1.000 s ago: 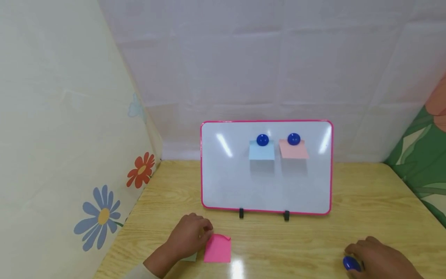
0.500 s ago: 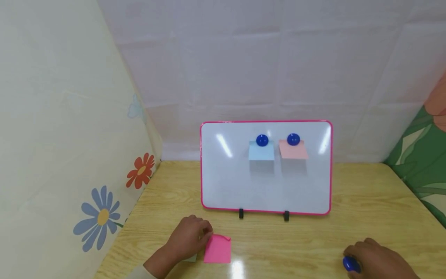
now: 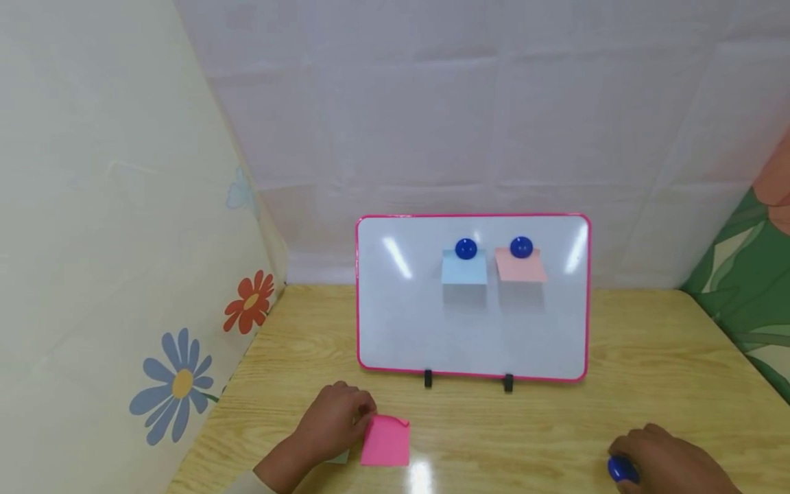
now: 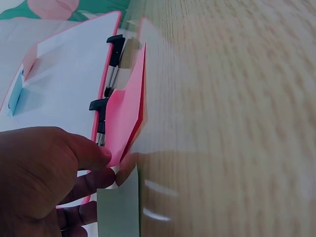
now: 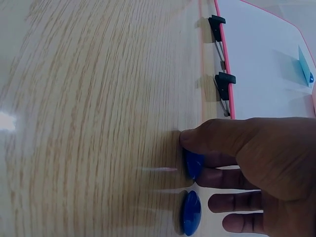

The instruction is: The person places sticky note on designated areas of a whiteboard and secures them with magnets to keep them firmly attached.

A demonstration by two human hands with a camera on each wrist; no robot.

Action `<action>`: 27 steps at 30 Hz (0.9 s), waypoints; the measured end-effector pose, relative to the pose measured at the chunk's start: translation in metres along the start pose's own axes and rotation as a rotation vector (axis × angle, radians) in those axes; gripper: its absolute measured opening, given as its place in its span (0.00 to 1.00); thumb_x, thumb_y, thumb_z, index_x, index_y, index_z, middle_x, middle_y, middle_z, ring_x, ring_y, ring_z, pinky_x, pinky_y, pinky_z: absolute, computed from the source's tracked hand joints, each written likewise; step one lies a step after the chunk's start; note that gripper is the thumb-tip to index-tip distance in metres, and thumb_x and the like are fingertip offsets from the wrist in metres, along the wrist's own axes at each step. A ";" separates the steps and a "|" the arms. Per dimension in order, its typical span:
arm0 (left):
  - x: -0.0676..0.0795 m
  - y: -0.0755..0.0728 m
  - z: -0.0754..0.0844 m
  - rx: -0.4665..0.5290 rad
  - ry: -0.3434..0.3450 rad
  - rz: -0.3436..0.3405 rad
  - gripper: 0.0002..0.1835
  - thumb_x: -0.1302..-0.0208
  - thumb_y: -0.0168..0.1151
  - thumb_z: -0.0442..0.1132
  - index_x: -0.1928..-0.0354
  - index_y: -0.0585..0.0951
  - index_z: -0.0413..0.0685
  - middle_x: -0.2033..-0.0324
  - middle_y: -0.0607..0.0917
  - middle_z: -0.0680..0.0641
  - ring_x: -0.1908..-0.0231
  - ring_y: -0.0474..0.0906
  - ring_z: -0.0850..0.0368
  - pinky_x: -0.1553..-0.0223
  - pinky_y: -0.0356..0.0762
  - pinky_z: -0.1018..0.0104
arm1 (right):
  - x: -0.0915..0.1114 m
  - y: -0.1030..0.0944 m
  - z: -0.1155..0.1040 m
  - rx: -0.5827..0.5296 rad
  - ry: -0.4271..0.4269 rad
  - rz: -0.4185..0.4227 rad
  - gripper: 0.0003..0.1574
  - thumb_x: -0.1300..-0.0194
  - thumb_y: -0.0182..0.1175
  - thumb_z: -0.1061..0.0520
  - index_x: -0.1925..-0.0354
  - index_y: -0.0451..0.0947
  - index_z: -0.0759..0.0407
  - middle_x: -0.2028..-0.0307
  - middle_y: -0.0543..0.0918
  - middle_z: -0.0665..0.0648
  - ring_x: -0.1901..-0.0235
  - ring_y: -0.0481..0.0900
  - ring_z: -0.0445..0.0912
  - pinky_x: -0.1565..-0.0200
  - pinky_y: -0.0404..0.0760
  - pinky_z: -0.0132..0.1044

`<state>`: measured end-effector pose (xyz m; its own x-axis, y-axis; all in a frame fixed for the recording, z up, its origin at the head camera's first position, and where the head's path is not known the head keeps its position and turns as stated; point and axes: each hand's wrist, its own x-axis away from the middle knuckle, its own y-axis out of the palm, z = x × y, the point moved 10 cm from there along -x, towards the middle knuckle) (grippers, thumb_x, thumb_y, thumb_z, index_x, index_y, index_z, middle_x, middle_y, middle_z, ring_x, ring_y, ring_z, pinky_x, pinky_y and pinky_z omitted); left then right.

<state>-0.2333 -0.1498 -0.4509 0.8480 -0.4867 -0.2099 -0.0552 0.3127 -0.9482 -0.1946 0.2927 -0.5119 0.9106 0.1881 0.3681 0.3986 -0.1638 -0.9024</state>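
Note:
My left hand (image 3: 336, 420) pinches the top left corner of a bright pink sticky note (image 3: 386, 442) on the table, thumb and index finger together at its edge. Its top edge curls up in the left wrist view. Below the other fingers lies a pale green sticky note (image 4: 118, 210), mostly hidden by the hand in the head view. At the right, my right hand (image 3: 669, 461) holds a blue oval magnet (image 5: 193, 164) between thumb and index finger, at the tabletop. A second blue magnet (image 5: 191, 213) lies beside it, hidden under the hand in the head view.
A pink-framed whiteboard (image 3: 407, 322) stands on black feet (image 3: 428, 379) at the back of the table. Blue magnets hold a light blue note (image 3: 463, 271) and a light pink note (image 3: 521, 267) on it. A flowered sheet (image 3: 179, 384) borders the left side.
The right hand has drawn slightly nearer, settling its fingers around the magnet. The left hand and the pink sticky note have hardly moved.

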 end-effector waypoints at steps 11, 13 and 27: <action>0.001 -0.001 0.001 -0.013 0.005 0.012 0.08 0.44 0.74 0.37 0.71 0.84 0.61 0.76 0.77 0.67 0.71 0.67 0.66 0.64 0.68 0.62 | 0.003 -0.003 -0.004 -0.007 0.003 -0.002 0.21 0.49 0.79 0.44 0.60 0.85 0.50 0.68 0.77 0.47 0.65 0.72 0.45 0.66 0.79 0.46; 0.001 -0.001 0.002 -0.014 0.008 0.015 0.09 0.45 0.75 0.37 0.71 0.84 0.61 0.76 0.77 0.67 0.71 0.67 0.66 0.64 0.68 0.62 | 0.003 -0.002 -0.004 -0.015 0.009 -0.012 0.22 0.49 0.79 0.44 0.59 0.85 0.50 0.68 0.77 0.48 0.65 0.72 0.46 0.65 0.79 0.46; 0.001 -0.005 0.001 0.012 -0.002 0.037 0.09 0.45 0.73 0.34 0.71 0.86 0.60 0.75 0.78 0.66 0.70 0.69 0.65 0.64 0.70 0.62 | 0.002 0.001 -0.003 -0.035 0.009 -0.037 0.23 0.48 0.79 0.44 0.58 0.84 0.52 0.68 0.77 0.50 0.65 0.72 0.47 0.66 0.79 0.47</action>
<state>-0.2317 -0.1512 -0.4463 0.8464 -0.4733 -0.2442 -0.0804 0.3399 -0.9370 -0.1920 0.2900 -0.5113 0.8960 0.1863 0.4030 0.4354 -0.1909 -0.8798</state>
